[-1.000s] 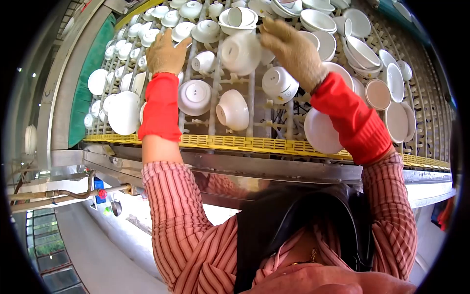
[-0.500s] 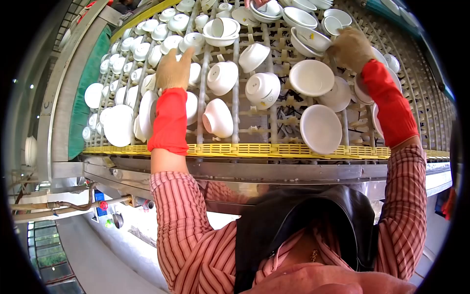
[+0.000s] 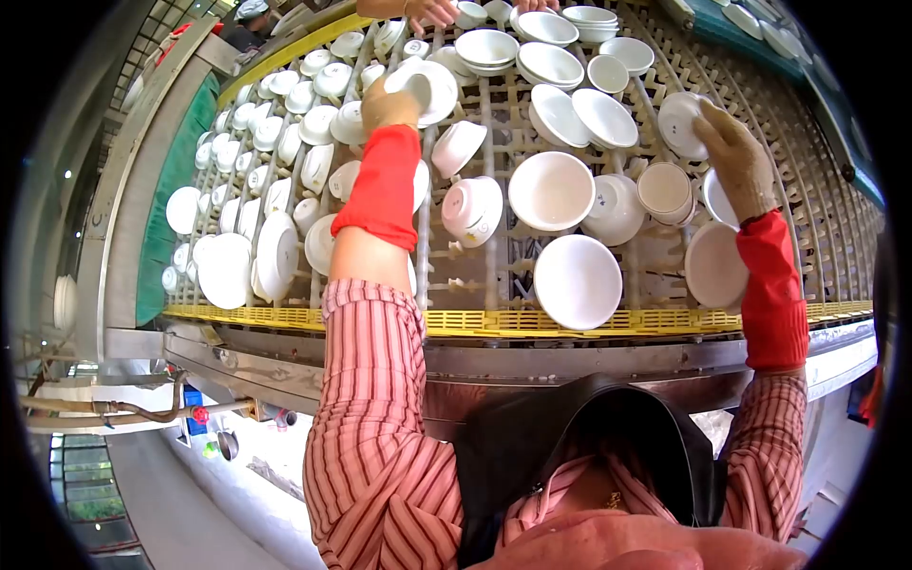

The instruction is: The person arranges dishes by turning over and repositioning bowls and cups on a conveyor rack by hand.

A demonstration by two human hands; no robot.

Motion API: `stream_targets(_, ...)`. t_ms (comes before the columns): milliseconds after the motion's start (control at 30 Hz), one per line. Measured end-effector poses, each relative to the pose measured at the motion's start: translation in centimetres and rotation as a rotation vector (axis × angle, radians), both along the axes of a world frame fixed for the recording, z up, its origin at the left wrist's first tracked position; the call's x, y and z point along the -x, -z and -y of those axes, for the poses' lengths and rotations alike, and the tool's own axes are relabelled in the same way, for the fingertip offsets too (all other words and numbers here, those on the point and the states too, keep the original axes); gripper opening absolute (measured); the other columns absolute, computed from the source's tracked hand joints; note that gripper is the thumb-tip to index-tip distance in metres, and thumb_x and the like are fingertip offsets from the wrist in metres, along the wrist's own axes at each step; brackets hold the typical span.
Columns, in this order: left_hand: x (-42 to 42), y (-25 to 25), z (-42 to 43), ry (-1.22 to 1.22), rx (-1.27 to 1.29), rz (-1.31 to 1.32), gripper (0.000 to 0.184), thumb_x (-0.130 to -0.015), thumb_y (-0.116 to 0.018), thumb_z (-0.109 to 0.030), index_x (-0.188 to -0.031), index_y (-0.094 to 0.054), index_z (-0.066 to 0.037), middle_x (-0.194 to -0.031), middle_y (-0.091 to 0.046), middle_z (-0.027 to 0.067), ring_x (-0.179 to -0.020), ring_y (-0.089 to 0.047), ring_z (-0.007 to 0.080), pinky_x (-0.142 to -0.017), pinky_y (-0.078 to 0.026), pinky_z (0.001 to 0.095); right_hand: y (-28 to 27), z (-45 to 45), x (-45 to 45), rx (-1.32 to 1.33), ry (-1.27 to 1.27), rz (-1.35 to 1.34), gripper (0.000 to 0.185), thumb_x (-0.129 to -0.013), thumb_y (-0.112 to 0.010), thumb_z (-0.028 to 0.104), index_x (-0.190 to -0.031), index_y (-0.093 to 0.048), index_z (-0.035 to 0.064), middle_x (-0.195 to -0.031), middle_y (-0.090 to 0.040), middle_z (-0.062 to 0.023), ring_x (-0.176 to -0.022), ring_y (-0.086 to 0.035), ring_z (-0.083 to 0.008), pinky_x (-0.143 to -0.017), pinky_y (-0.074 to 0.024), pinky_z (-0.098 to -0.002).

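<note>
My left hand (image 3: 391,106), in a tan glove with a red sleeve cuff, is closed at the near-left edge of a white bowl (image 3: 440,92). That bowl is tilted so its inside shows; the fingertips are partly hidden. On the right my right hand (image 3: 739,163), gloved the same way, grips the rim of a small white dish (image 3: 681,125) between thumb and fingers. Between the hands stand a wide white bowl (image 3: 552,191) and two leaning oval bowls (image 3: 559,116). A tipped bowl (image 3: 472,209) rests on the rack below my left hand.
Rows of overturned bowls (image 3: 269,133) fill the left of the pegged conveyor. A yellow edge strip (image 3: 608,323) runs along its near side. Another person's hands (image 3: 432,11) show at the far edge, beside stacked bowls (image 3: 591,21). A green curtain (image 3: 179,190) hangs at the left.
My left hand has moved right and up to the tilted bowl. My right hand has moved right and down and now holds the small dish. The view has shifted slightly.
</note>
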State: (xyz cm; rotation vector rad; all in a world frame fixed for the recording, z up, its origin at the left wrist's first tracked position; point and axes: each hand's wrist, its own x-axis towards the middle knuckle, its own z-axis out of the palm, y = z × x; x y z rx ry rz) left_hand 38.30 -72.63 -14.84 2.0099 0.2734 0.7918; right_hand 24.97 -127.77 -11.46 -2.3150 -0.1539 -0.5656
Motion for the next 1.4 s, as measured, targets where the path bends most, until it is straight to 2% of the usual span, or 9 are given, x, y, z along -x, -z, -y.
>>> stream_targets(133, 7.5, -6.4, 11.2, 0.092, -0.958, 0.087, 0.025, -0.087, -0.072, -0.013, -0.111, -0.078, -0.011, -0.104, -0.08, 0.016, -0.103, -0.077, 0.0403, -0.089, -0.061, 0.0487, -0.3, -6.6, 0.8, 0.087, -0.25, 0.1, 0.057, -0.101, -0.079, 0.038, -0.148, -0.07, 0.0061, -0.128, -0.079, -0.0202, -0.114, -0.078, -0.031, -0.099, -0.0591, -0.0378)
stream_targets(267, 10.1, -7.6, 16.1, 0.306, -1.178, 0.306, 0.019, -0.087, -0.07, -0.013, -0.107, -0.072, -0.014, -0.088, -0.076, 0.0074, -0.08, -0.077, 0.0393, -0.068, -0.058, 0.0518, -1.1, -9.8, 1.1, 0.212, -0.311, 0.067, 0.063, -0.096, -0.082, 0.031, -0.151, -0.067, 0.0039, -0.134, -0.076, -0.022, -0.121, -0.074, -0.036, -0.105, -0.058, -0.0418)
stream_targets(533, 10.2, -9.1, 16.2, 0.611, -0.778, 0.628, 0.031, -0.097, -0.067, -0.009, -0.127, -0.073, -0.014, -0.096, -0.077, 0.0103, -0.094, -0.077, 0.0373, -0.081, -0.063, 0.046, -0.4, -8.7, 1.8, 0.405, -0.428, -0.185, 0.067, -0.092, -0.086, 0.044, -0.143, -0.071, 0.0022, -0.131, -0.078, -0.0248, -0.109, -0.079, -0.04, -0.097, -0.0617, -0.0484)
stream_targets(667, 9.0, -13.1, 11.0, 0.169, -0.832, 0.496, 0.035, -0.097, -0.06, -0.004, -0.127, -0.076, 0.002, -0.121, -0.078, 0.0234, -0.116, -0.073, 0.0431, -0.1, -0.058, 0.0468, -2.4, -9.9, 4.3, 0.403, -0.329, -0.241, 0.067, -0.091, -0.086, 0.041, -0.142, -0.071, 0.0003, -0.137, -0.075, -0.0243, -0.115, -0.077, -0.0406, -0.102, -0.06, -0.0497)
stream_targets(867, 7.6, -3.6, 1.0, 0.293, -1.074, -0.733, 0.041, -0.106, -0.062, -0.036, -0.129, -0.076, -0.006, -0.137, -0.074, 0.021, -0.123, -0.071, 0.0456, -0.105, -0.056, 0.052, -1.4, -9.0, 5.3, 0.681, -0.506, 0.182, 0.08, -0.081, -0.09, 0.034, -0.146, -0.064, -0.0044, -0.137, -0.073, -0.0229, -0.147, -0.057, -0.0462, -0.131, -0.0397, -0.0548)
stream_targets(967, 10.8, -5.6, 4.5, 0.198, -0.943, -0.808, 0.046, -0.104, -0.066, -0.043, -0.13, -0.076, -0.006, -0.138, -0.074, 0.0195, -0.127, -0.07, 0.043, -0.11, -0.055, 0.051, -2.3, -8.4, 6.6, 0.752, -0.637, 0.202, 0.081, -0.07, -0.093, 0.032, -0.139, -0.069, -0.0019, -0.137, -0.073, -0.0229, -0.148, -0.057, -0.0437, -0.137, -0.0309, -0.0589)
stream_targets(1200, 14.0, -5.1, 14.5, 0.832, -0.804, 0.056, 0.051, -0.103, -0.073, -0.045, -0.14, -0.072, -0.009, -0.131, -0.073, 0.0178, -0.114, -0.072, 0.0387, -0.101, -0.058, 0.0482, -0.3, -6.8, 5.6, 0.68, -0.634, 0.273, 0.049, -0.087, -0.083, 0.023, -0.127, -0.074, -0.0041, -0.093, -0.077, -0.0144, -0.108, -0.077, -0.0338, -0.123, -0.0499, -0.0495)
stream_targets(1267, 16.5, -8.5, 17.7, 0.754, -0.998, -0.479, 0.077, -0.092, -0.084, -0.054, -0.152, -0.063, -0.01, -0.143, -0.065, 0.0178, -0.129, -0.067, 0.039, -0.11, -0.054, 0.0465, 0.2, -6.4, 5.5, 0.616, -0.617, 0.369, 0.047, -0.089, -0.081, 0.022, -0.128, -0.074, -0.0024, -0.082, -0.075, -0.0133, -0.094, -0.079, -0.0325, -0.114, -0.0568, -0.0473)
stream_targets(1400, 16.3, -6.6, 18.1, 0.63, -0.897, -0.406, 0.081, -0.086, -0.086, -0.06, -0.148, -0.062, -0.013, -0.131, -0.063, 0.0171, -0.122, -0.069, 0.0404, -0.102, -0.056, 0.051, -1.5, -5.8, 5.4, 0.186, -0.469, -0.082, 0.048, -0.09, -0.082, 0.024, -0.135, -0.075, 0.0079, -0.09, -0.077, -0.016, -0.094, -0.079, -0.0331, -0.098, -0.0652, -0.0443)
